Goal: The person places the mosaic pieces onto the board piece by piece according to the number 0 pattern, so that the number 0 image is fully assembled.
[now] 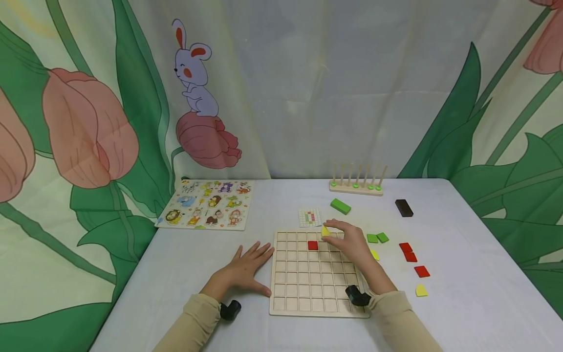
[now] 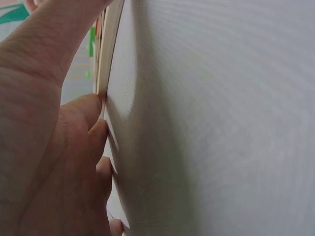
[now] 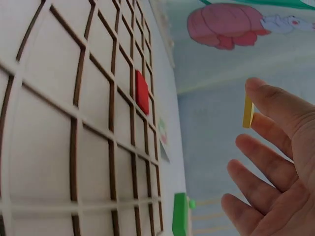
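Note:
A wooden grid board [image 1: 305, 288] lies flat on the table, with one red square tile [image 1: 313, 245] in a cell of its second row from the back. My right hand [image 1: 349, 240] pinches a yellow tile [image 3: 248, 112] with one rounded side between thumb and index finger, above the board's back edge; the other fingers are spread. In the right wrist view the tile stands on edge, raised off the grid. My left hand [image 1: 247, 268] lies on the table left of the board, fingers spread, with thumb and index fingertips at the board's left edge.
Behind the board lie a small pattern card [image 1: 310, 218] and a green block [image 1: 340, 206]. Right of it are green tiles [image 1: 377, 238], red tiles [image 1: 408, 252], yellow tiles [image 1: 421, 290] and a black block [image 1: 403, 208]. A peg rack [image 1: 356, 188] and an animal picture board [image 1: 206, 204] stand farther back.

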`<action>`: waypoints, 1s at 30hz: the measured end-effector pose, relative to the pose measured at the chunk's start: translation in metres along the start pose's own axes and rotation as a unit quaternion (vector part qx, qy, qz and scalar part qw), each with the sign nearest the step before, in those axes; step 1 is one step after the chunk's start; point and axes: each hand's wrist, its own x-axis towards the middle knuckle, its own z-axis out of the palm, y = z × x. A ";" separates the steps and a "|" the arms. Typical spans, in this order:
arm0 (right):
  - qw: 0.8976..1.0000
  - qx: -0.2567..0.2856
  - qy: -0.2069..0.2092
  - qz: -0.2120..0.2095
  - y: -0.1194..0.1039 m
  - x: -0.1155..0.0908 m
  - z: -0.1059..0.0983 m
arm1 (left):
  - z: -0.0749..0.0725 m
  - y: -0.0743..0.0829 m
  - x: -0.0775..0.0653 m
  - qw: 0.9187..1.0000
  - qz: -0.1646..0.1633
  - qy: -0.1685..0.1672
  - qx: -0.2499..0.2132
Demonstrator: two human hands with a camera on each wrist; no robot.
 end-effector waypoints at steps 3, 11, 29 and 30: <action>1.000 0.000 -0.002 0.006 -0.006 0.002 0.010 | 0.000 0.000 0.000 1.000 0.003 0.002 0.000; 1.000 -0.013 -0.005 0.027 -0.019 0.007 0.042 | -0.003 0.001 -0.001 1.000 0.000 0.003 -0.008; 0.989 -0.146 0.010 0.018 -0.016 0.012 0.068 | -0.004 0.002 0.000 1.000 -0.007 -0.003 -0.008; 0.989 -0.147 0.008 0.016 -0.016 0.012 0.069 | -0.004 0.002 0.000 1.000 -0.006 -0.003 -0.008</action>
